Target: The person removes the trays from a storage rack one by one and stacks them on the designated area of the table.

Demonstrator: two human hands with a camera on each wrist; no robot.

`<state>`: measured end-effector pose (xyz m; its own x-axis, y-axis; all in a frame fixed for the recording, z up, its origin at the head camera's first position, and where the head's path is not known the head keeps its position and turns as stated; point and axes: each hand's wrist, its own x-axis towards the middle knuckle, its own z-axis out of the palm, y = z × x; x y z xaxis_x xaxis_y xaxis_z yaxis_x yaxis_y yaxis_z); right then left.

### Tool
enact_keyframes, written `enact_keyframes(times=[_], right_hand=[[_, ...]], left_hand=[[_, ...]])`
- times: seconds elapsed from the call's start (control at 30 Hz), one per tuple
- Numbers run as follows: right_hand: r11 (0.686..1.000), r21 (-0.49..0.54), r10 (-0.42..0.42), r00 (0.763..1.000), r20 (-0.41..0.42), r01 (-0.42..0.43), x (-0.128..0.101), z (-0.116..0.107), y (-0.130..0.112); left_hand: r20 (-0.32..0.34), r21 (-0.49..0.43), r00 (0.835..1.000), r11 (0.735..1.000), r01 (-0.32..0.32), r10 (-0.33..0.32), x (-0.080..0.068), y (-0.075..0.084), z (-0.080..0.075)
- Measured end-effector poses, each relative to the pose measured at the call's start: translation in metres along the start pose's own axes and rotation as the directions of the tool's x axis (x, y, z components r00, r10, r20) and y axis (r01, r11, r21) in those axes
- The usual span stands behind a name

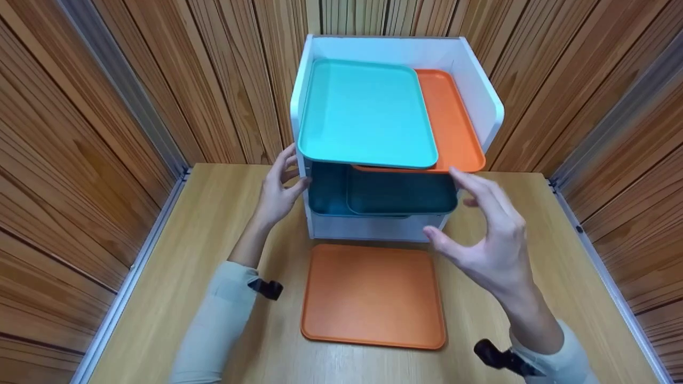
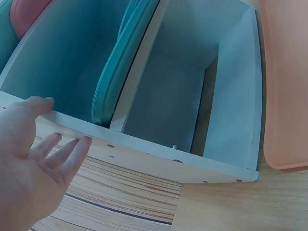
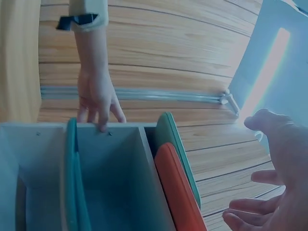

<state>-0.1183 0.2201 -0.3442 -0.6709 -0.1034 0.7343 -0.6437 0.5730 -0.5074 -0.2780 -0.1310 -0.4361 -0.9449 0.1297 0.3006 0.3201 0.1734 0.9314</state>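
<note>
My left hand (image 1: 278, 186) grips the front edge of the left side panel of a white shelf unit (image 1: 373, 228), thumb at the edge and fingers along the outside. Beside the unit's right front corner, my right hand (image 1: 488, 229) hangs in the air with thumb and fingers spread, holding nothing. On the top level, a turquoise tray (image 1: 368, 112) overlaps an orange tray (image 1: 453, 122); both reach out to the front. Two dark teal trays (image 1: 403, 193) lie overlapped on the middle level, their back parts hidden under the top level.
Another orange tray (image 1: 373, 296) lies flat on the wooden table (image 1: 267, 341) in front of the unit. Wood-patterned walls (image 1: 187, 69) with metal corner rails (image 1: 133, 266) enclose the table. The bottom compartment (image 2: 168, 91) shows under the teal trays.
</note>
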Motion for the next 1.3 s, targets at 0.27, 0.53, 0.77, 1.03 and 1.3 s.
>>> enact_keyframes(times=[0.27, 0.53, 0.77, 1.03, 1.3], right_hand=[[0.998, -0.052, 0.035, 0.999, 0.023, -0.033, 0.029, 0.013, 0.009], [0.991, -0.063, 0.116, 0.993, 0.017, -0.114, 0.043, 0.031, 0.016], [0.981, -0.081, 0.175, 0.984, 0.010, -0.174, 0.051, 0.041, 0.018], [0.976, -0.102, 0.196, 0.981, 0.014, -0.194, 0.051, 0.046, 0.017], [0.982, -0.122, 0.143, 0.990, -0.018, -0.144, 0.053, 0.051, 0.019]], left_hand=[[-0.003, -0.010, 1.000, 1.000, -0.016, 0.016, 0.000, 0.000, 0.000], [0.002, -0.001, 1.000, 1.000, -0.014, 0.014, 0.001, -0.001, -0.001], [-0.001, -0.001, 1.000, 1.000, -0.019, 0.019, 0.001, -0.001, 0.000], [0.003, -0.010, 1.000, 1.000, -0.021, 0.021, 0.000, -0.001, 0.001], [-0.001, -0.013, 0.999, 0.999, -0.038, 0.038, 0.001, -0.003, 0.000]])
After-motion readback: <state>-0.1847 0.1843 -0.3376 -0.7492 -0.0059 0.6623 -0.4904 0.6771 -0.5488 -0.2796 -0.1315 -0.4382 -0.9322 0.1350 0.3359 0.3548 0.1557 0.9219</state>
